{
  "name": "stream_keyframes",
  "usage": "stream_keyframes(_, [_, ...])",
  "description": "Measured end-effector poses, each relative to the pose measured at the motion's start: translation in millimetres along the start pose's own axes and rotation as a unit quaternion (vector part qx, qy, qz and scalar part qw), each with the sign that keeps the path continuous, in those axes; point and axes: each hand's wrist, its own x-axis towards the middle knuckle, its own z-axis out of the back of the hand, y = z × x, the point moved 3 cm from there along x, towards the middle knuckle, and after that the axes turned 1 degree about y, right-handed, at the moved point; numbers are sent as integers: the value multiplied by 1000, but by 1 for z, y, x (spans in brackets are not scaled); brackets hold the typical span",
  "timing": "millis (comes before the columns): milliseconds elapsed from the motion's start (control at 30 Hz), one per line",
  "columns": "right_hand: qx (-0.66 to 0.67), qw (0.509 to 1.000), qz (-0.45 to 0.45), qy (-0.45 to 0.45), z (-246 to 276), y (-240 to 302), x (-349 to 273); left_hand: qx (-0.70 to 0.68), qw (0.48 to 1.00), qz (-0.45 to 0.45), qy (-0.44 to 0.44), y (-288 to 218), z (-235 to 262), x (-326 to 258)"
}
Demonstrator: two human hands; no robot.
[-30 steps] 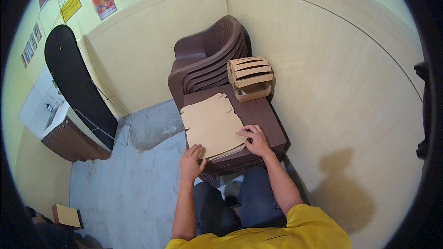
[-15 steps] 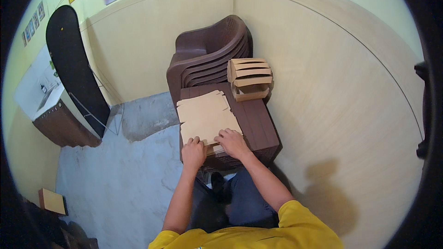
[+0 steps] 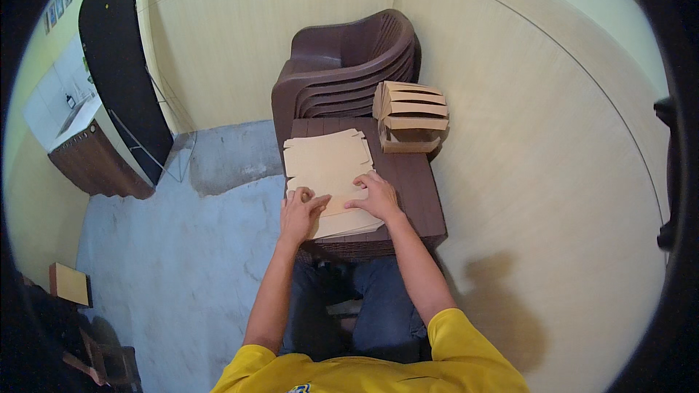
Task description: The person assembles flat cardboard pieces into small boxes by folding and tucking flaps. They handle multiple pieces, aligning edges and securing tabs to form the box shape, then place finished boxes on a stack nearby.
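Observation:
A flat tan cardboard sheet (image 3: 320,156) with slits along its edges lies on top of further sheets on a dark brown table (image 3: 411,196). Its near end is turned up in a narrow band between my hands. My left hand (image 3: 298,215) has hold of this band at its left side, fingers curled and thumb toward the middle. At the right side my right hand (image 3: 376,196) grips the same sheet, thumb and forefinger bent over it. Edges of the lower sheets (image 3: 349,229) show nearest me.
Folded cardboard boxes (image 3: 415,105) are stacked at the table's far right corner. Brown plastic chairs (image 3: 342,65) stand stacked behind the table. A pale wall panel (image 3: 539,160) closes off the right side. An ironing board with a black cover (image 3: 113,65) leans at the left.
Both hands have moved farther from me, off the near edge and over the sheet. The sheet's near end has been turned up, and more of the lower sheets shows.

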Motion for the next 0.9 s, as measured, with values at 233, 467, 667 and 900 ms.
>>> stream_keyframes(233, [-40, 997, -32, -53, -4, -20, -9, -62, 996, 16, -54, 17, -16, -10])
stream_keyframes(467, [-100, 983, -24, -150, -33, 63, -28, -98, 991, 56, -67, 10, -17, -15])
stream_keyframes(667, [-74, 972, -181, -132, -22, 36, -26, -69, 996, 26, -58, 20, -21, -11])
stream_keyframes(900, [-61, 961, -218, -161, 3, -29, -29, -139, 988, -56, -29, 41, -17, -12])
